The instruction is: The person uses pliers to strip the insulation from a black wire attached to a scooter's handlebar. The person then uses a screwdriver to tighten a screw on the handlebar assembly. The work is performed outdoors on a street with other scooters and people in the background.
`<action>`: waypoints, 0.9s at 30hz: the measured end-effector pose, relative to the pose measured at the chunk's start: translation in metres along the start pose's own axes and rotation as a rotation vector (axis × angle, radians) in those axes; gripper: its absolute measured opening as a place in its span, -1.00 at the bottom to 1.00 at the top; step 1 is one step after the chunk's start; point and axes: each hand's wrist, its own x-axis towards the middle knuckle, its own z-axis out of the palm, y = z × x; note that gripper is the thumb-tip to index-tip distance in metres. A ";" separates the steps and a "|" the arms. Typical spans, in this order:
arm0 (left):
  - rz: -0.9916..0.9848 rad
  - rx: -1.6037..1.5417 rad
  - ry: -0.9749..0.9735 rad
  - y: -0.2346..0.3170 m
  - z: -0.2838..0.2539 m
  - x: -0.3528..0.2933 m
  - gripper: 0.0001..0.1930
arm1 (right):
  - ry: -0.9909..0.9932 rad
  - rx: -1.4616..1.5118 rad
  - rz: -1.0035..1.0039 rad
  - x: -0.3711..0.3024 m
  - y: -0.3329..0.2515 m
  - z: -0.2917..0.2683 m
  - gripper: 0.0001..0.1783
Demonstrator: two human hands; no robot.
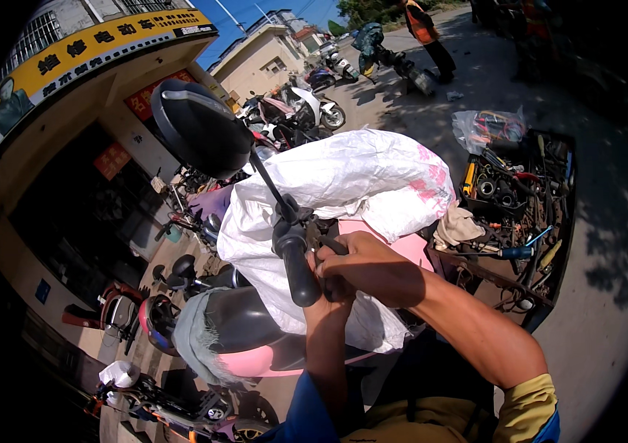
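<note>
Two bare hands work at the handlebar of a pink scooter point(255, 362), seen from above. At far left, a shopfront with a yellow signboard point(85, 48) and parked bikes. Next, a round black mirror point(199, 125) stands on a thin stem above the black rubber handlebar sleeve point(297, 269), which points down toward the camera. Left hand point(328, 284) comes up from below, just right of the sleeve and touching it; its fingers are mostly hidden behind the right hand, so cannot tell whether its grip is closed. Right hand point(362, 258) lies over the left, fingers curled closed around the dark brake lever point(328, 244) beside the sleeve. Behind the hands, a large white woven sack point(358, 181) drapes over the scooter front. Further right, a black crate of tools and parts point(520, 214) sits on the pavement, with a blue-handled screwdriver point(517, 252) at its near edge.
</note>
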 end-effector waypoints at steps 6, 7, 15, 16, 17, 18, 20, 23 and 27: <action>-0.168 -0.148 -0.326 0.003 -0.018 0.009 -0.83 | -0.032 -0.069 -0.087 -0.002 0.006 -0.004 -0.79; -0.183 -0.180 -0.364 0.004 -0.024 0.012 -0.81 | -0.002 -0.079 -0.077 -0.003 0.007 -0.003 -0.78; -0.049 -0.187 -0.194 -0.004 0.003 0.005 -0.78 | 0.270 -0.598 -0.111 -0.009 -0.006 0.014 -0.57; -0.016 -0.153 -0.212 -0.001 0.004 0.004 -0.78 | 0.295 -0.658 -0.121 -0.009 -0.009 0.021 -0.58; 0.021 -0.115 -0.230 0.005 0.003 0.004 -0.78 | 0.318 -0.717 -0.131 -0.008 -0.011 0.027 -0.58; 0.036 -0.084 -0.247 0.006 -0.001 0.008 -0.79 | 0.363 -0.777 -0.171 -0.007 -0.008 0.029 -0.59; 0.078 -0.024 -0.280 0.005 -0.008 0.012 -0.79 | 0.447 -0.896 -0.252 -0.002 0.000 0.033 -0.60; 0.096 0.047 -0.302 -0.006 -0.012 0.017 -0.80 | 0.566 -1.015 -0.397 -0.005 0.008 0.028 -0.63; 0.140 0.104 -0.310 -0.006 -0.019 0.011 -0.81 | 0.621 -1.159 -0.486 -0.003 0.012 0.030 -0.65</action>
